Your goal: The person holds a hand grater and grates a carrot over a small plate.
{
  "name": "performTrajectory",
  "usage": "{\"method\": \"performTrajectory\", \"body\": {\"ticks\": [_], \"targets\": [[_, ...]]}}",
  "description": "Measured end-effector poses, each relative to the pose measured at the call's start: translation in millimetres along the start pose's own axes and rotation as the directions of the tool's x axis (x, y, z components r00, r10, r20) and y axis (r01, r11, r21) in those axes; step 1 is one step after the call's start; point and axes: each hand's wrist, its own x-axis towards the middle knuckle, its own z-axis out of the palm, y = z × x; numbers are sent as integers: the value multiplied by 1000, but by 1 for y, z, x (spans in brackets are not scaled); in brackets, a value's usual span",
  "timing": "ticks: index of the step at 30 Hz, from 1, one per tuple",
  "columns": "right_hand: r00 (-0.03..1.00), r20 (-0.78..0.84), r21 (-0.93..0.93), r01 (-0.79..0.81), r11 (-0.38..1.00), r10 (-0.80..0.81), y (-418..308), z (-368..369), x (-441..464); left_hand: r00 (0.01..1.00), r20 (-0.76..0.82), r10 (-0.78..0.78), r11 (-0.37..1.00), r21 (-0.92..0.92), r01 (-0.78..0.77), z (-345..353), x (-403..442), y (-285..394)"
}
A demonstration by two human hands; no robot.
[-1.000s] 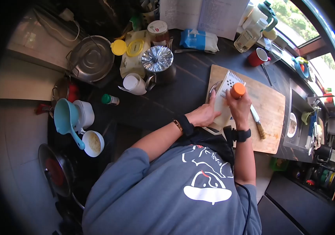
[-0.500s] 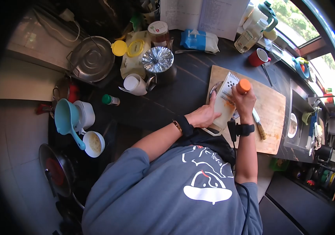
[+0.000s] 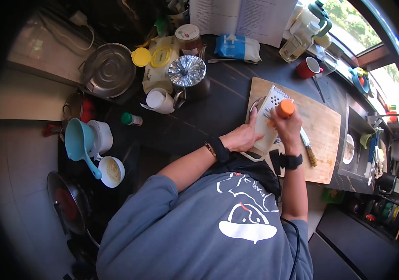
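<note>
Right-hand grip (image 3: pixel 288 128) was clamped round stubby orange carrot (image 3: pixel 286 108) against flat white metal-toothed grater (image 3: pixel 265 132), over pale wooden board (image 3: pixel 322 130); left hand (image 3: pixel 240 139) lay against grater's edge, closure unclear, seemingly steadying it.

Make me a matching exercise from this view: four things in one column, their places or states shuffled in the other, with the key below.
1. Carrot
2. Knife
3. Red mug
4. Grater

A. Standing on the dark countertop, beyond the cutting board
B. Held by the left hand
C. Lying on the wooden cutting board, touched by neither hand
D. Gripped in the right hand

Pairs: 1-D, 2-C, 3-A, 4-B
</note>
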Motion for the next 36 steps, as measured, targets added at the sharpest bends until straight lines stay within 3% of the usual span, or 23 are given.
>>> {"method": "performTrajectory", "body": {"ticks": [3, 10, 12, 25, 27, 31, 36], "targets": [[995, 80, 62, -66, 996, 61, -4, 0, -13, 1000, 3, -8, 999, 39, 8, 4, 5, -5], [999, 5, 99, -44, 994, 44, -7, 10, -3, 999, -41, -3, 999, 40, 5, 2, 7, 1], [999, -33, 58, 12, 998, -10, -5, 12, -6, 999, -7, -48, 999, 15, 49, 1, 6, 4], [999, -37, 36, 12, 999, -11, -5, 12, -7, 1000, -25, 18, 1000, 24, -17, 3, 2, -1], [986, -114, -39, 117, 992, -120, -3, 13, 1, 1000, 7, -14, 1000, 8, 14, 3, 1, 0], [988, -118, -78, 91, 993, -100, 3, 6, 20, 998, -20, 63, 996, 59, -62, 6, 0, -11], [999, 26, -15, 34, 999, -34, -8, 4, -7, 997, -31, 71, 997, 3, -71, 7, 2, -11]]}}
